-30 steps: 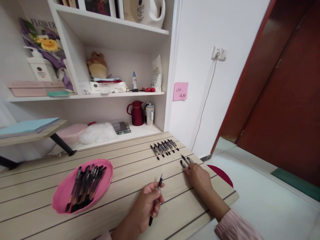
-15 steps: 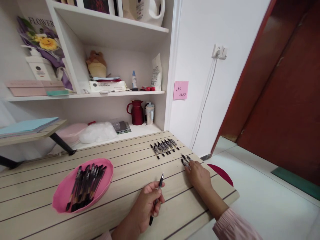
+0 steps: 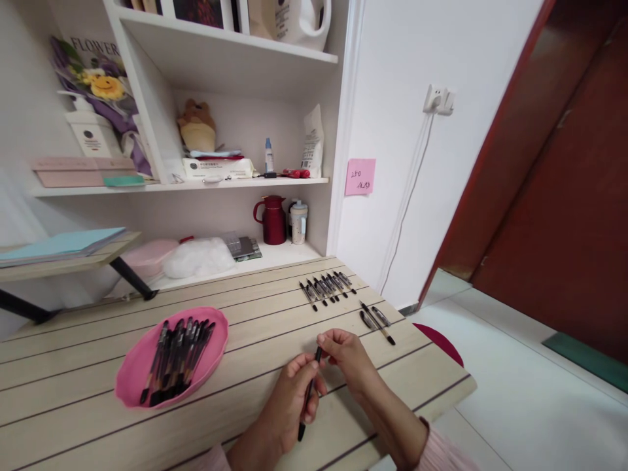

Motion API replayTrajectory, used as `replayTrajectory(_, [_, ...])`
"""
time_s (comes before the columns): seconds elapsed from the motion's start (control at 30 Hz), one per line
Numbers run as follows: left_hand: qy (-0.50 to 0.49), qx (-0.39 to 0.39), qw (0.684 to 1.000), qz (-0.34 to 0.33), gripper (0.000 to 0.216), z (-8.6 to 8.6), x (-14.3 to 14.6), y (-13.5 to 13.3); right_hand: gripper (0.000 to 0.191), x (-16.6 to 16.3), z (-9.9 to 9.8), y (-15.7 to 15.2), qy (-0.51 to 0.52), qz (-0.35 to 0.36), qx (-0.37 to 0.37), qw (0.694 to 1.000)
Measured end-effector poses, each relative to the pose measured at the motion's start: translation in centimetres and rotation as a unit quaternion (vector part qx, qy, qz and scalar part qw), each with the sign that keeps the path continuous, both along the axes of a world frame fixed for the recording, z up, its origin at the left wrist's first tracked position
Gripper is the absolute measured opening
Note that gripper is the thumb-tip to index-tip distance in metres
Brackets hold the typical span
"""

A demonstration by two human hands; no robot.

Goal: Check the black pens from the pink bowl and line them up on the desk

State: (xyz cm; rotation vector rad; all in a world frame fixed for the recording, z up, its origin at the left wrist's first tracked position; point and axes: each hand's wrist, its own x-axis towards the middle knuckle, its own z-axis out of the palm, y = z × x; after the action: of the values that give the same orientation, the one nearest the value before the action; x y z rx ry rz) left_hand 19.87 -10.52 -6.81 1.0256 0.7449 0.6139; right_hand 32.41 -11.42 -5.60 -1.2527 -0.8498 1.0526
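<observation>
White shelves [image 3: 275,184] are standing behind the wood-grained surface [image 3: 255,327], where a pink dish [image 3: 132,366] is holding a bundle of pens [image 3: 179,356]. Above the surface, the left hand [image 3: 289,399] is gripping a black pen [image 3: 308,394], and the right hand [image 3: 350,360] is pinching the pen's upper end. Beyond, a row of pens [image 3: 322,288] is lying near a smaller cluster [image 3: 376,322].

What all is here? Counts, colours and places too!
Table: 1, pale, foreground
Bowl: 1, pink, table's left
Bowl pens: many, black, inside
Row pens: several, black, far side
Loose pens: 3, black, table's right
Held pen: 1, black, lower centre
Shelf unit: 1, white, behind
Jug: 1, red, unit's bottom
Cup: 1, pale, beside jug
Plush toy: 1, brown, mid-unit
Sticky note: 1, pink, wall
Left hand: 1, pink-sleeved, around pen
Right hand: 1, pink-sleeved, pen's top
</observation>
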Motion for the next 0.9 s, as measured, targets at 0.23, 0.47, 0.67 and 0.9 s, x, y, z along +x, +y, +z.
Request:
replayTrajectory(0.23, [-0.016, -0.004, 1.000, 0.004, 0.028, 0.18, -0.03, -0.03, 0.040, -0.16, 0.20, -0.35, 0.082, 0.045, -0.014, 0.996])
replayTrajectory(0.47, [-0.020, -0.006, 1.000, -0.003, 0.026, 0.07, 0.02, -0.04, 0.041, 0.07, -0.17, -0.60, 0.122, 0.097, -0.003, 0.988])
replayTrajectory(0.67, [-0.014, -0.012, 1.000, -0.003, 0.027, 0.08, 0.00, -0.03, 0.039, -0.11, -0.30, -0.67, 0.132, 0.097, 0.004, 0.987])
replayTrajectory(0.9, [-0.026, -0.016, 1.000, -0.004, 0.028, 0.01, -0.11, 0.02, 0.035, -0.22, -0.63, -0.40, 0.125, 0.094, 0.015, 0.988])
